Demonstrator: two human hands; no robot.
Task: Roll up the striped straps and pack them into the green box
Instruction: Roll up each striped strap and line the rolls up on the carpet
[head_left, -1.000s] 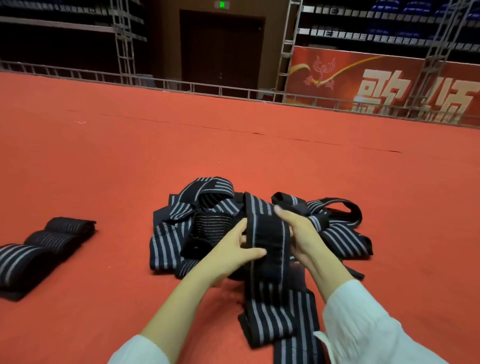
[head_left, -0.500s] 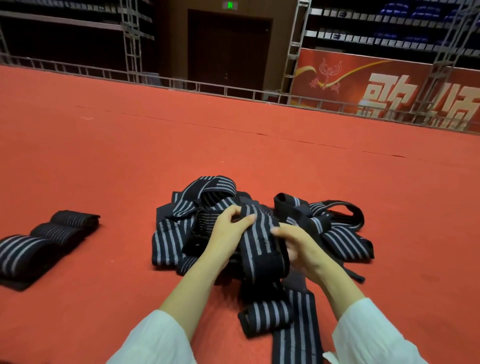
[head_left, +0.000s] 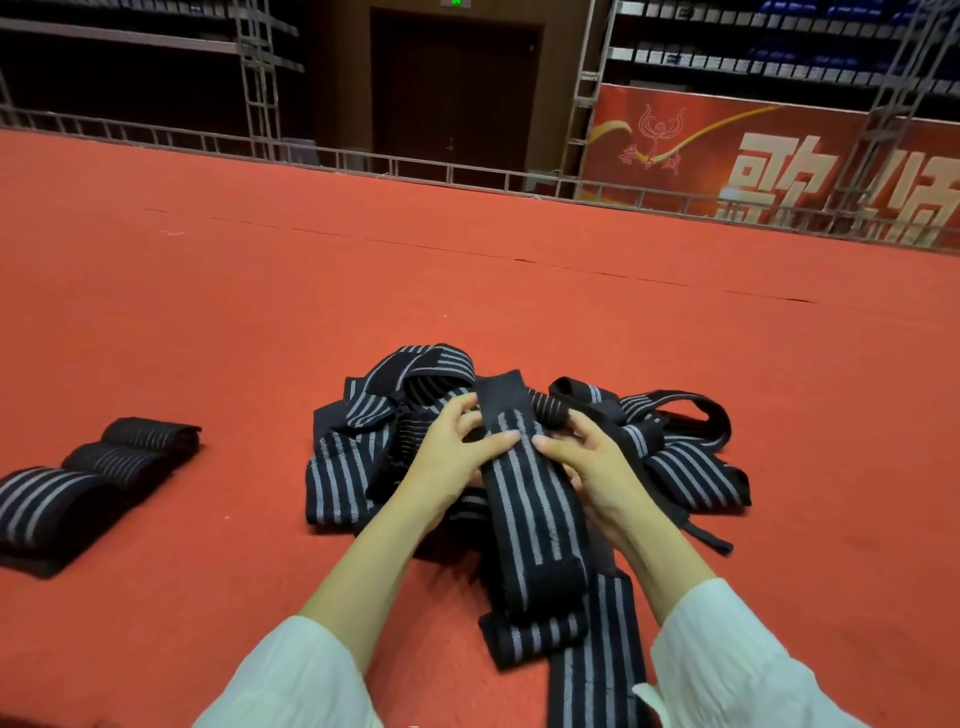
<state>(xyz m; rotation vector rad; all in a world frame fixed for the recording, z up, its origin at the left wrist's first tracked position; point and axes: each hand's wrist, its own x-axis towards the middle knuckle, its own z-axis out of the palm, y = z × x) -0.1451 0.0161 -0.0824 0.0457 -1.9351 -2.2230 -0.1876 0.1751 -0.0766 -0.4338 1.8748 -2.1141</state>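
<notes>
A black strap with grey stripes (head_left: 530, 499) runs from the pile toward me, and both hands hold its far end. My left hand (head_left: 452, 457) grips its left edge with the thumb on top. My right hand (head_left: 597, 467) grips its right edge. The strap's near part folds over and trails down between my arms. Behind the hands lies a tangled pile of striped straps (head_left: 353, 447) on the red carpet. Three rolled straps (head_left: 98, 467) lie in a row at the left. No green box is in view.
Red carpet floor (head_left: 519, 291) spreads all around. A low metal railing (head_left: 363, 161) bounds it at the back, with a red banner (head_left: 753, 156) and scaffolding behind it. White sleeves cover both my forearms.
The strap's end has been pulled out longer and flatter toward me, and both hands have shifted onto its far end. The view has moved slightly closer.
</notes>
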